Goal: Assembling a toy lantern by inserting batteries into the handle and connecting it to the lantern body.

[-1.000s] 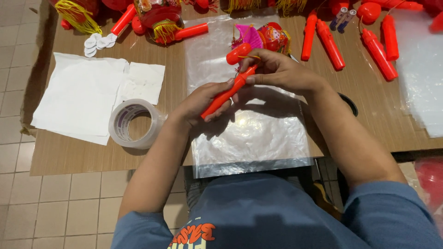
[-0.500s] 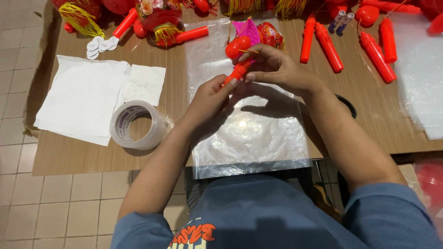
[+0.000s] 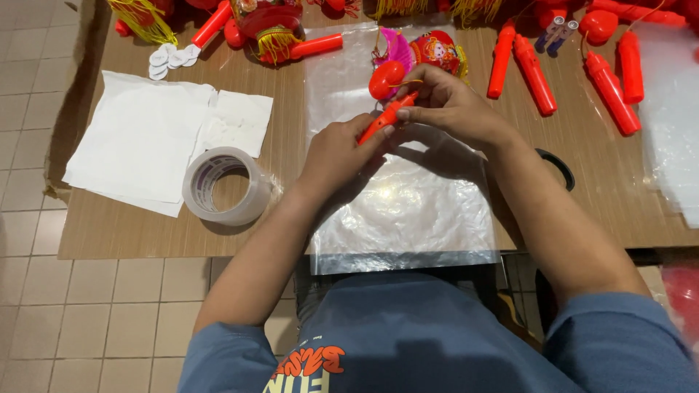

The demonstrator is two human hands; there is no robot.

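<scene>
Both hands hold one thin red plastic stick (image 3: 386, 120) over a clear plastic bag (image 3: 404, 211) lying flat on the wooden table (image 3: 109, 233). My left hand (image 3: 338, 156) grips the stick's lower end, my right hand (image 3: 448, 109) pinches its upper end. Just beyond the stick's tip lie a round red piece (image 3: 386, 78) and a small red and pink lantern (image 3: 429, 52) on the bag's far end.
A roll of clear tape (image 3: 226, 185) stands left of the bag, beside white paper sheets (image 3: 145, 138). Several red sticks (image 3: 535, 73) lie at the back right, more lantern parts (image 3: 269, 33) at the back left. A black ring (image 3: 557, 167) sits by my right forearm.
The hands have drawn closer together on the stick and shifted slightly up the table toward the lantern. The stick now shows less of its length between the fingers.
</scene>
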